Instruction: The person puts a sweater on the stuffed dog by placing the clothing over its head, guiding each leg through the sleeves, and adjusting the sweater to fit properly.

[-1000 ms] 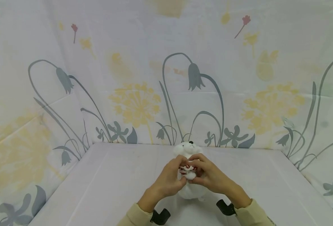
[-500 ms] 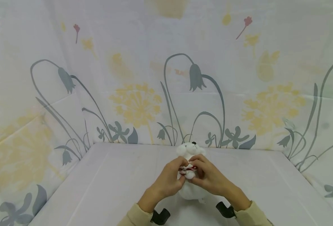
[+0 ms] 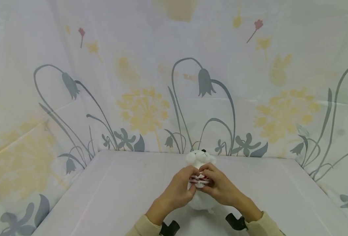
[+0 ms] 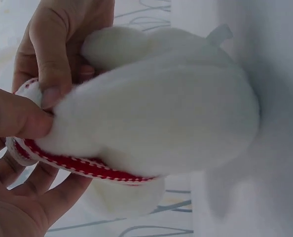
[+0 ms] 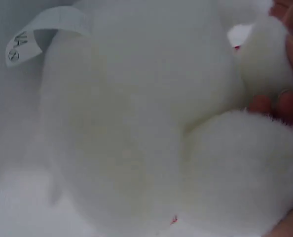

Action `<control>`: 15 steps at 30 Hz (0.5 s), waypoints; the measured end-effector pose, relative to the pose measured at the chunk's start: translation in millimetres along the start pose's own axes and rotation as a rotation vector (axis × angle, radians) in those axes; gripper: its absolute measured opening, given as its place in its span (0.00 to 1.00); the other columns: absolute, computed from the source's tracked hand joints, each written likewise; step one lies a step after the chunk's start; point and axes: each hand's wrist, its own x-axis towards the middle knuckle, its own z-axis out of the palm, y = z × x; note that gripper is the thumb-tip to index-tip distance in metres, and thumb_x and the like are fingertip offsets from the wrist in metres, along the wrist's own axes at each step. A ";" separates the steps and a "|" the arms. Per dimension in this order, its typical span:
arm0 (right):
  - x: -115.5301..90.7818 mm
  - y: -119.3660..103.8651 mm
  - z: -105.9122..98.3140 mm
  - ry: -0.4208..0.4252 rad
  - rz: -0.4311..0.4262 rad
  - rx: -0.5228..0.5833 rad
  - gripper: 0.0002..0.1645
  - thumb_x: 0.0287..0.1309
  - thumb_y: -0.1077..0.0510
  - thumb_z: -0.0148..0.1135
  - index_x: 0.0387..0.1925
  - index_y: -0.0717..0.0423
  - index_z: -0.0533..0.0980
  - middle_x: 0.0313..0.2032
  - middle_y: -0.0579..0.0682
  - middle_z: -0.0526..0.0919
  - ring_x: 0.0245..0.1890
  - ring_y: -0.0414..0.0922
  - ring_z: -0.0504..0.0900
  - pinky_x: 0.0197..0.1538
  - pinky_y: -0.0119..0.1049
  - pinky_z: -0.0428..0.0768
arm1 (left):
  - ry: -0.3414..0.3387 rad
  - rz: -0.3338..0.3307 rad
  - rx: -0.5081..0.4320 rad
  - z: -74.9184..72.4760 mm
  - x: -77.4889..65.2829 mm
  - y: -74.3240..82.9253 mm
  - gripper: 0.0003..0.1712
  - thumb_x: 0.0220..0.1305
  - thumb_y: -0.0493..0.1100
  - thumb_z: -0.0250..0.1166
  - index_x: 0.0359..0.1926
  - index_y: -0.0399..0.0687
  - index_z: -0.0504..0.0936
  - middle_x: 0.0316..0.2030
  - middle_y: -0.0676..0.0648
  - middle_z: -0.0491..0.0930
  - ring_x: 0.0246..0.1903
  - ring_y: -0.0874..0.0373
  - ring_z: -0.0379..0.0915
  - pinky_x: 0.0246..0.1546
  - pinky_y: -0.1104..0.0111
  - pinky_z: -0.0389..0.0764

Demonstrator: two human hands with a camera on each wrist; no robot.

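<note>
A white plush toy (image 3: pixel 201 201) with a black nose sits upright on the table, facing away from me. Round its neck goes a red-and-white knitted scarf (image 4: pixel 87 167). My left hand (image 3: pixel 180 186) pinches the scarf from the left, thumb low and fingers over the top. From the right, my right hand (image 3: pixel 222 186) pinches it too, its fingertips close to the left ones. In the left wrist view, both thumbs press at the scarf behind the neck. The plush body (image 5: pixel 131 113) fills most of the right wrist view, hiding much of the hands.
The white-covered table (image 3: pixel 126 183) reaches back to a hanging cloth (image 3: pixel 150 59) printed with flowers. A black angled piece (image 3: pixel 235 222) sits at each wrist. A white label (image 5: pixel 53 22) sticks out from the toy's lower body.
The hands and the toy's head have shifted slightly right in the head view. More of the scarf's red-and-white edge shows between the fingers. Both hands keep their grip.
</note>
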 end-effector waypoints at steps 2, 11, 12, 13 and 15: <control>0.2 -1.1 0.8 0.026 -0.009 0.020 0.14 0.49 0.73 0.67 0.37 0.59 0.76 0.44 0.54 0.72 0.36 0.42 0.75 0.32 0.31 0.79 | 0.028 0.022 -0.012 -2.2 -0.4 0.3 0.22 0.46 0.23 0.64 0.42 0.42 0.72 0.38 0.50 0.74 0.38 0.62 0.71 0.39 0.74 0.74; -6.4 27.2 13.5 0.107 -0.002 0.016 0.14 0.53 0.71 0.65 0.37 0.52 0.75 0.45 0.51 0.73 0.27 0.38 0.74 0.25 0.29 0.76 | 0.051 0.037 -0.029 -6.3 1.9 -0.5 0.19 0.47 0.23 0.59 0.40 0.42 0.71 0.36 0.49 0.73 0.33 0.59 0.71 0.32 0.75 0.73; -7.2 30.0 14.4 0.110 0.002 0.008 0.14 0.53 0.70 0.65 0.37 0.50 0.75 0.45 0.51 0.73 0.26 0.37 0.73 0.24 0.29 0.75 | 0.041 0.031 -0.021 -5.7 1.8 -1.2 0.19 0.47 0.23 0.59 0.40 0.42 0.71 0.36 0.50 0.73 0.33 0.60 0.70 0.33 0.75 0.73; -7.8 32.7 15.2 0.115 0.006 0.001 0.14 0.54 0.70 0.65 0.36 0.49 0.75 0.45 0.50 0.73 0.26 0.37 0.72 0.24 0.29 0.75 | 0.028 0.023 -0.016 -5.4 1.7 -1.9 0.19 0.47 0.23 0.59 0.40 0.42 0.72 0.37 0.49 0.74 0.34 0.60 0.70 0.34 0.74 0.73; -9.4 38.2 16.0 0.132 0.010 -0.018 0.14 0.54 0.68 0.66 0.36 0.47 0.75 0.46 0.48 0.73 0.25 0.36 0.71 0.24 0.28 0.74 | -0.013 0.006 -0.014 -5.2 0.9 -3.7 0.20 0.48 0.25 0.62 0.43 0.42 0.72 0.39 0.49 0.74 0.37 0.61 0.70 0.37 0.73 0.74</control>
